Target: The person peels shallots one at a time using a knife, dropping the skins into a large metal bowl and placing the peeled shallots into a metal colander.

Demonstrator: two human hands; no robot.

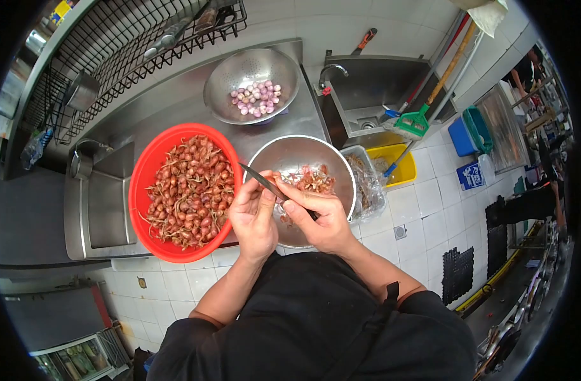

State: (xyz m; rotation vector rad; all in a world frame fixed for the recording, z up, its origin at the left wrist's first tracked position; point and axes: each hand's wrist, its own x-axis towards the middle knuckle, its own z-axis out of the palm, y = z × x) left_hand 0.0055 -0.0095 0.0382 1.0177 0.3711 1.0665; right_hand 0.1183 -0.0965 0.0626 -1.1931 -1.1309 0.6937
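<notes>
My right hand (321, 217) is wrapped round the dark handle of a small knife (261, 180), its blade pointing up and left. My left hand (255, 221) is closed in a pinch at the blade, on what looks like a shallot (274, 176), mostly hidden by fingers and knife. Both hands are over a large steel bowl (349, 166) with reddish peelings (312, 180) inside. To the left, a red basin (138, 209) is heaped with unpeeled shallots (192, 190). Behind, a steel colander (220, 73) contains several peeled, pale purple shallots (257, 98).
A steel sink (106, 216) lies at the left, another sink (366, 120) at the back right. A clear plastic bag (366, 184) in a container and a yellow bin (401, 166) stand right of the bowl. A wire rack (125, 57) hangs above. Another person (525, 206) is at far right.
</notes>
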